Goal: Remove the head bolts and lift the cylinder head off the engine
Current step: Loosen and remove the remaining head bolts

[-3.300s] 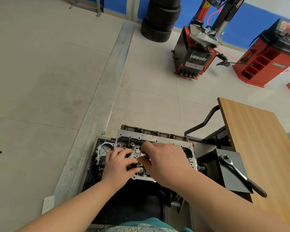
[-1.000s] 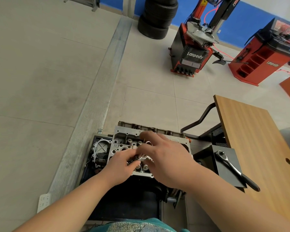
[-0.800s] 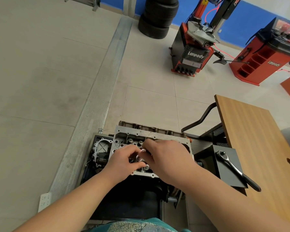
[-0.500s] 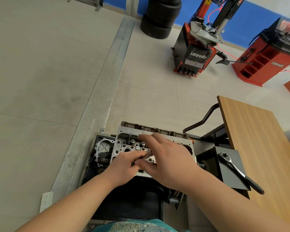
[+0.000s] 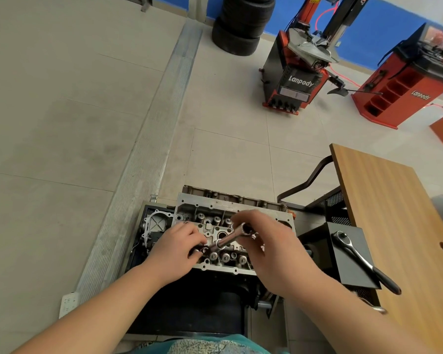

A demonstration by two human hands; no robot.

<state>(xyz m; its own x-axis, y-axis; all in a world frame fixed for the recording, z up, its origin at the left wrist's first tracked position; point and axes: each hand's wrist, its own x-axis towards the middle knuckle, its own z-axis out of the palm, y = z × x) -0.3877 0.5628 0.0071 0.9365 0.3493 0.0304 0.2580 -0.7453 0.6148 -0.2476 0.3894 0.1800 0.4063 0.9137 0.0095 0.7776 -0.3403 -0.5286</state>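
The cylinder head (image 5: 234,235) sits on the engine (image 5: 189,297) low in the middle of the view, its bare metal top facing up with valve springs and bolt holes showing. A long head bolt (image 5: 230,238) lies tilted above it, its head end up and to the right, its lower end down and to the left with a washer ringed round the shank. The right hand (image 5: 274,251) pinches the upper end of the bolt between thumb and fingertips. The left hand (image 5: 175,254) is curled at the bolt's lower end, fingertips closed on a small dark part there; exactly what it holds is too small to tell.

Just right of the engine a ratchet wrench (image 5: 363,261) lies on a dark metal tray (image 5: 343,267), black handle pointing near and right, apart from both hands. A wooden table top (image 5: 394,213) runs along the right side. Far across the tiled floor (image 5: 62,123) stand a stack of tyres (image 5: 241,24), a tyre changer (image 5: 297,72) marked Lanpody and a red wheel balancer (image 5: 404,80)
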